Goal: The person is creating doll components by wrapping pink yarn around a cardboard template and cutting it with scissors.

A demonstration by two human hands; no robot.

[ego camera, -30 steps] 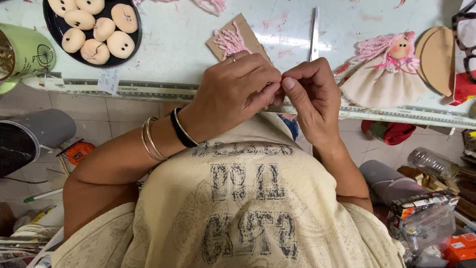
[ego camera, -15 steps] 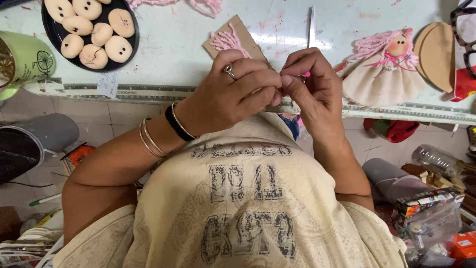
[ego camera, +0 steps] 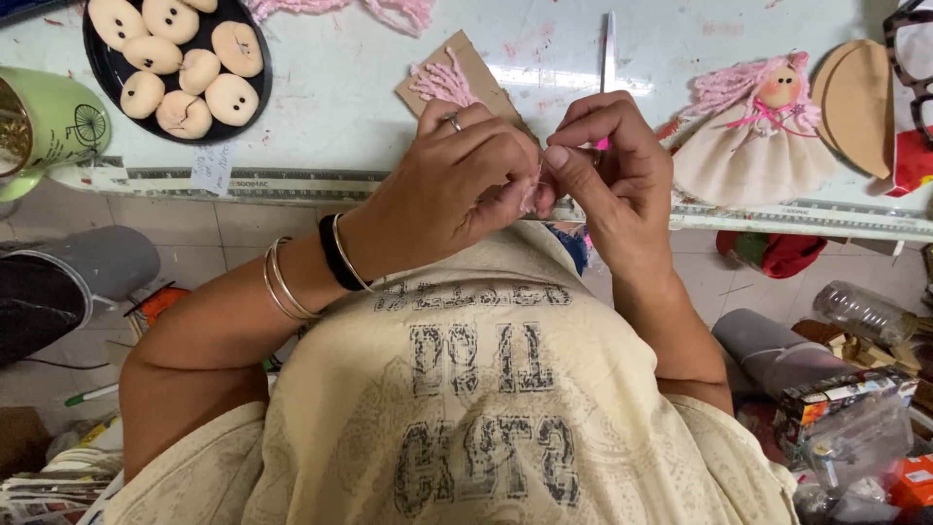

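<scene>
1. At the far left edge of the pale table (ego camera: 369,87) stands a green mug (ego camera: 44,126), partly cut off by the frame.
2. Just right of it sits a black plate (ego camera: 255,78) carrying a heap of beige, egg-shaped doll heads (ego camera: 185,73), some with small dark dots.
3. Along the table's near edge runs a metal ruler strip (ego camera: 272,183).
4. Above the middle, a cardboard piece (ego camera: 476,83) wound with pink yarn (ego camera: 442,83) lies on the table, partly hidden by the knuckles.
5. The left hand (ego camera: 457,190), wearing a ring, bangles and a black band, is closed, its fingertips pinching a small tuft of pink thread (ego camera: 532,194) at the table's edge, above the cream printed shirt (ego camera: 486,389).
6. The right hand (ego camera: 612,180) meets it, thumb and forefinger closed on the same tuft, so both grips touch.
7. Behind the right hand a thin pale stick (ego camera: 608,49) lies on the table.
8. Further right lies a rag doll (ego camera: 753,136) with pink hair and a cream dress, then a brown hat-shaped piece (ego camera: 855,97).
</scene>
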